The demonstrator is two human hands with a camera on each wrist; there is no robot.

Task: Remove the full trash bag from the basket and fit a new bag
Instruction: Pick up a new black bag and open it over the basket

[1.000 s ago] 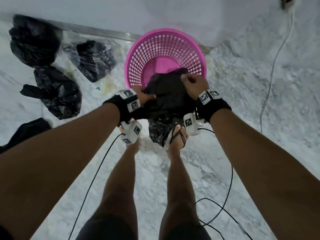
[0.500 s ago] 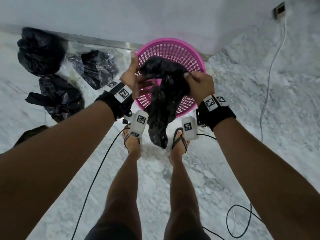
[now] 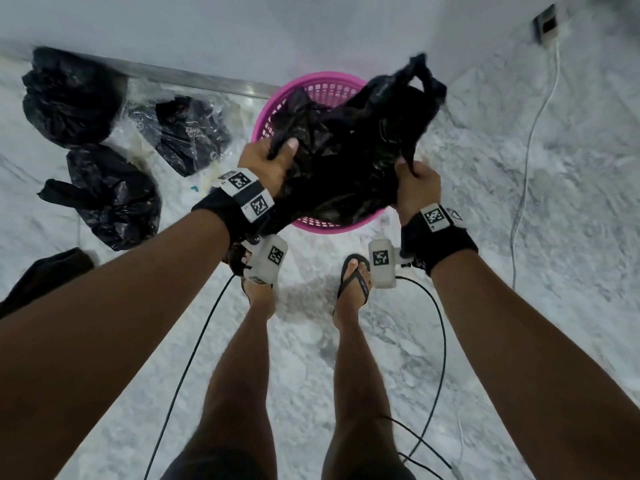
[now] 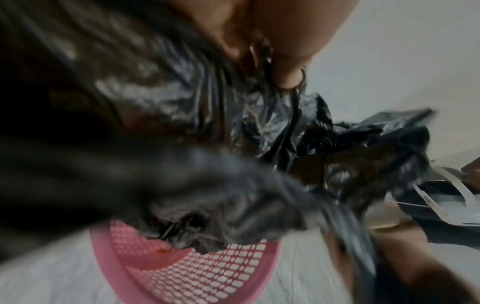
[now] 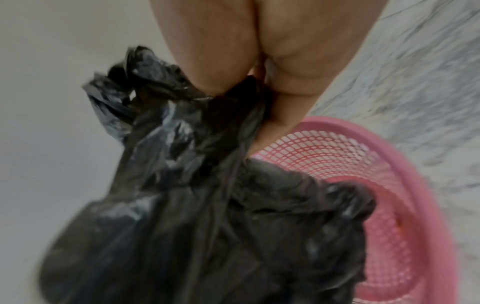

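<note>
A pink mesh basket (image 3: pixel 325 87) stands on the marble floor against the white wall. Above its mouth I hold a crumpled empty black bag (image 3: pixel 349 147), spread between both hands. My left hand (image 3: pixel 273 161) pinches its left edge with thumb and fingers. My right hand (image 3: pixel 414 178) grips the bag's right edge in a fist. A handle loop (image 3: pixel 420 72) of the bag sticks up at the far right. The left wrist view shows the thumb (image 4: pixel 285 78) pressed on black plastic (image 4: pixel 182 123) over the basket (image 4: pixel 207 275). In the right wrist view the bag (image 5: pixel 194 205) hangs over the basket (image 5: pixel 389 164).
Three filled black bags lie on the floor at left: one by the wall (image 3: pixel 69 98), one in clear wrap (image 3: pixel 190 133), one nearer (image 3: pixel 114 199). A dark cloth (image 3: pixel 41 278) lies at the left edge. My sandalled feet (image 3: pixel 356 285) stand before the basket. A white cable (image 3: pixel 530 133) runs from a wall socket (image 3: pixel 549 24).
The bag has gone from a hanging bunch to being pulled wide over the basket. My hands have moved apart and a little forward, and the bag's handle has flipped up.
</note>
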